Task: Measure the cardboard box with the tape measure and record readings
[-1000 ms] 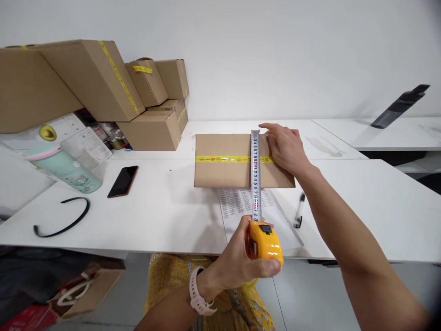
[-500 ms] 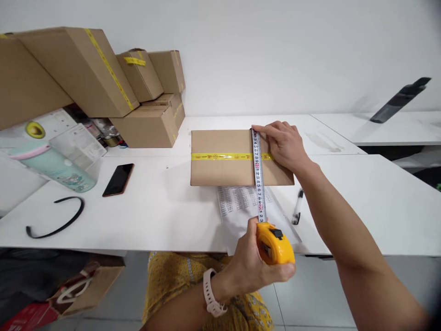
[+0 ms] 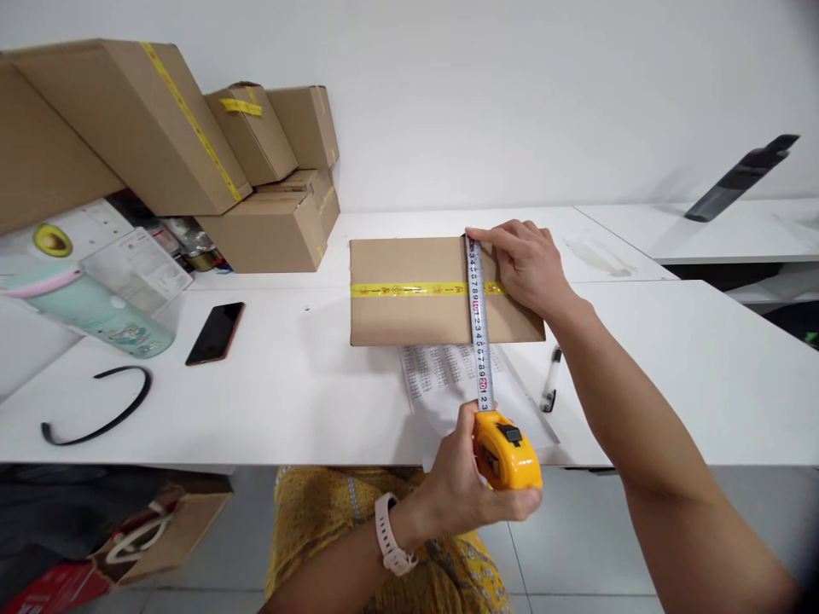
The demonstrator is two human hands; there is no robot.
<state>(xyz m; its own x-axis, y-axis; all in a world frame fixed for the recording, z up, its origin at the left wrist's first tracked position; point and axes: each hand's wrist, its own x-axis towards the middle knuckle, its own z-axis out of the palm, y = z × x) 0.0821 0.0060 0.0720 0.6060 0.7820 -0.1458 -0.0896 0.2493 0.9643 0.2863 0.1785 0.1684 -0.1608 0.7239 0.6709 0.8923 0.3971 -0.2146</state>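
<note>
Box [image 3: 409, 290] lying mid-tabletop [image 3: 287, 401], toward the far edge. Right hand [image 3: 525, 269], fingers flat and ungrasping, pressing tape [image 3: 477, 333] onto the box's far edge; left hand [image 3: 464, 486] gripping case [image 3: 508, 450] past the tabletop's near edge. Advisable: holding the tape taut, flat, square to the box.

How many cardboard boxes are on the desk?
7. One yellow-taped brown cardboard box under the right hand and yellow tape measure; six stacked boxes back left; more may hide.
</note>
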